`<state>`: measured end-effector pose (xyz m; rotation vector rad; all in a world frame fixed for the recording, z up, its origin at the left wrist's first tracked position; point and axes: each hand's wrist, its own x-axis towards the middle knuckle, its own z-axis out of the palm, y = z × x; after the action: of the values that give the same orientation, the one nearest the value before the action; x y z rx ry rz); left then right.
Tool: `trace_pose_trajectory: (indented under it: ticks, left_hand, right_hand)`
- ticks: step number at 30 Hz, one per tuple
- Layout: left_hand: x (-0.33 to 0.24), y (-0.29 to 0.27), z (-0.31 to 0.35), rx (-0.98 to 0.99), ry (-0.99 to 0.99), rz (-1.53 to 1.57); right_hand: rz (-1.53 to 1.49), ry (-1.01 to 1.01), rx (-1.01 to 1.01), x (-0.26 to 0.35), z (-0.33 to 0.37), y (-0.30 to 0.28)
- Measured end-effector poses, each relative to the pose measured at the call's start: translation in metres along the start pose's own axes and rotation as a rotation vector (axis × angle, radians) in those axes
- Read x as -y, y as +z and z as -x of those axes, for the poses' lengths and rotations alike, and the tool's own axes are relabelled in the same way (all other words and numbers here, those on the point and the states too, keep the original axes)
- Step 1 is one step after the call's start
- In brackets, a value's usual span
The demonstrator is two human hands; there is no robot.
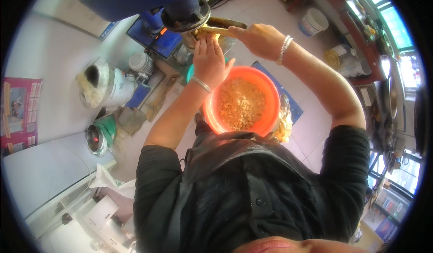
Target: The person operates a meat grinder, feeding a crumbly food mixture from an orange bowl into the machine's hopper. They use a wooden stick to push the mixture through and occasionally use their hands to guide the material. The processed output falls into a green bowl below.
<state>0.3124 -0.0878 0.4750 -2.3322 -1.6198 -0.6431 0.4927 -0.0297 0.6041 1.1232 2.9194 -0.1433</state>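
Note:
My right hand is closed around a light wooden stick-like tool, whose far end reaches under the dark round flange of a blue machine. Just below it, my left hand has its fingers stretched out against the machine's lower part, at a yellowish mass partly hidden by the fingers. A dark bar sticks out beside the flange. Under my hands, an orange-red basin holds crumbly yellowish-brown pieces. Part of a green basin shows behind my left wrist.
A blue board and a crumpled clear bag lie right of the basin. At left stand a white drum, a grey motor and a small round stove. A white bucket is at the far right.

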Motion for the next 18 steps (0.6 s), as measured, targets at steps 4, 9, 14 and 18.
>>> trace_pose_trajectory:
  ticks: [4, 9, 14, 18]
  left_hand:
    - [-0.002, -0.001, -0.003, -0.008, -0.016, 0.01]
    - [-0.005, 0.004, -0.003, -0.07, -0.013, 0.02]
    - [-0.004, 0.0, -0.005, 0.033, -0.032, 0.032]
    - [-0.005, 0.002, -0.005, -0.068, -0.005, 0.017]
  right_hand:
    - [0.062, -0.035, -0.007, -0.003, -0.008, 0.009]
    - [0.117, -0.027, 0.001, -0.001, -0.013, 0.014]
    - [0.117, -0.062, -0.031, -0.006, -0.02, 0.021]
    - [0.102, -0.013, 0.023, 0.001, -0.024, 0.015]
